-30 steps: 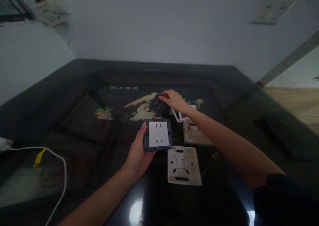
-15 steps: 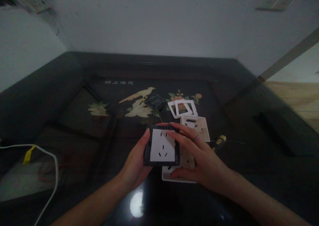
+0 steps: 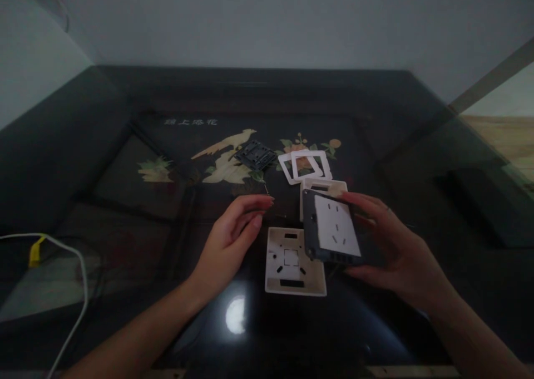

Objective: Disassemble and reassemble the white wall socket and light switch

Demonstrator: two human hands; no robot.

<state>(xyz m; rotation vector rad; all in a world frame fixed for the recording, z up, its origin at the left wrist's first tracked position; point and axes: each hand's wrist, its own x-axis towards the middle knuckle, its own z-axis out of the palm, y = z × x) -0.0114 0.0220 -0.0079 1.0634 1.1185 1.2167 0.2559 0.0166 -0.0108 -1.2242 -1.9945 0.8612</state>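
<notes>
My right hand [image 3: 396, 248] grips a wall socket [image 3: 337, 223] by its right side, thumb below and fingers above. The socket has a white face with several slots on a dark grey back frame, and it tilts to the right. Beneath its left edge a white mounting box [image 3: 295, 287] lies with its hollow side up, slots showing in its floor. A second white mounting box [image 3: 329, 185] sits farther back, partly hidden by the socket. To the left, my left hand [image 3: 231, 234] is loosely curled, with a gap between thumb and fingers and nothing in it.
Two overlapping white frames [image 3: 311, 165] lie behind the boxes, with a dark grey socket frame [image 3: 255, 155] left of them. A white cable [image 3: 83, 273] with a yellow tag [image 3: 35, 251] runs along the left. The glossy black table [image 3: 200, 345] reflects light.
My left hand has let go of the socket and moved slightly left. My right hand now holds the socket alone, carried rightward, uncovering the nearer mounting box. The view has shifted slightly.
</notes>
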